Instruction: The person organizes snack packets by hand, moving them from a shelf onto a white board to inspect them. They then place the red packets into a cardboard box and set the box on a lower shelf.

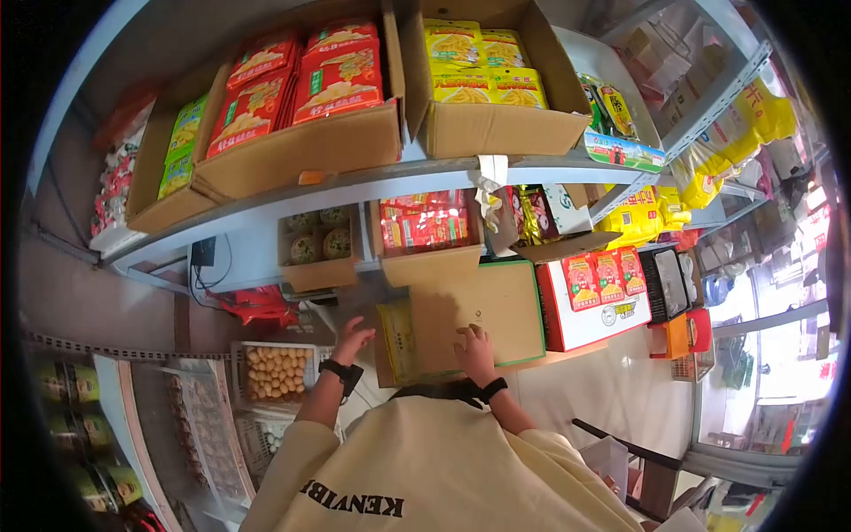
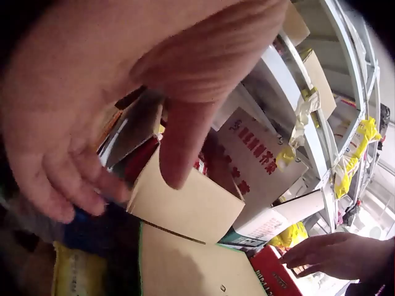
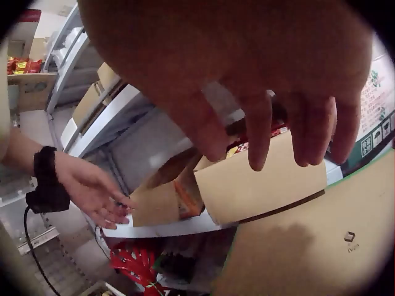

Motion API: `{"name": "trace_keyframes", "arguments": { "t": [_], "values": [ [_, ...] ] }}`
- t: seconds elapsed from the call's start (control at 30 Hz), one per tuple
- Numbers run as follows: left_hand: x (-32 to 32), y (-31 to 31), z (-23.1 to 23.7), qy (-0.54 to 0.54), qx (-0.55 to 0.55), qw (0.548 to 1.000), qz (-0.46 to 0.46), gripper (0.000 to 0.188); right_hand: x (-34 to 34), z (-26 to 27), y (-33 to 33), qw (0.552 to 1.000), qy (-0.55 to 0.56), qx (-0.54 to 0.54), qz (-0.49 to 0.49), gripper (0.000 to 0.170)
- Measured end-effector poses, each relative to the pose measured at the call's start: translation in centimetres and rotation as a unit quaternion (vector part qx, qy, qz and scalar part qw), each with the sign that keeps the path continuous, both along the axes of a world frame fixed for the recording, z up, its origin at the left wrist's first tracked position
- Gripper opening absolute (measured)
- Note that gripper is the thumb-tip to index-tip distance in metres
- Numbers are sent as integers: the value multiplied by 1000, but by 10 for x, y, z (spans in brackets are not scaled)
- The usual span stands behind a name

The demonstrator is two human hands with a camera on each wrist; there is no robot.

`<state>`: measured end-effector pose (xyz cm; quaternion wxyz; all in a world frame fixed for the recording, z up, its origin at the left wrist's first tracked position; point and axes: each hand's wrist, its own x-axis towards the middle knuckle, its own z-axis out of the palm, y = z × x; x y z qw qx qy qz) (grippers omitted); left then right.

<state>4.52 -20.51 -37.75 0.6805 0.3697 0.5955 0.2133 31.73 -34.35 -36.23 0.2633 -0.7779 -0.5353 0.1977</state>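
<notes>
In the head view a flat brown cardboard panel with a green edge (image 1: 510,315) lies in front of the person, a small dark mark near its middle. My right hand (image 1: 476,355) is over the panel's near part, its fingers pointing forward and gripping nothing. Left of the panel, beside a yellow packet (image 1: 399,339), my left hand (image 1: 355,340) hovers with fingers spread and nothing held. A small open carton (image 1: 424,248) of red packets sits on the shelf just beyond; its front flap (image 3: 265,182) appears behind the right fingers in the right wrist view.
Overhead, a shelf carries open cartons of red packets (image 1: 337,80) and yellow packets (image 1: 487,71). To the right stands a white box with red packets (image 1: 594,301). At lower left are a crate of eggs (image 1: 277,372) and a glass-fronted rack (image 1: 204,426).
</notes>
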Motion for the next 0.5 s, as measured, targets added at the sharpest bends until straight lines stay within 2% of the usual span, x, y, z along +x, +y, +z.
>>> {"name": "trace_keyframes", "arguments": {
  "t": [0.1, 0.2, 0.3, 0.4, 0.5],
  "values": [
    [-8, -11, -9, -27, -14, 1000, -1, 54, 3, 18, -8, 999, -16, -5, 45, 31],
    [-6, -37, -27, 45, 56, 997, 15, 45, 13, 10, -21, 1000, 21, -5, 1, 28],
    [-2, -55, 18, -9, -3, 999, 49, 36, 16, 23, -29, 998, 7, -38, 44, 26],
    [-10, -66, 17, -63, 21, 994, 87, 32, 11, -7, -35, 997, 25, -65, 20, 25],
    [-16, -69, 4, 29, 66, 996, 55, 35, 8, -10, -43, 998, 41, -24, 50, 25]
  ]
}}
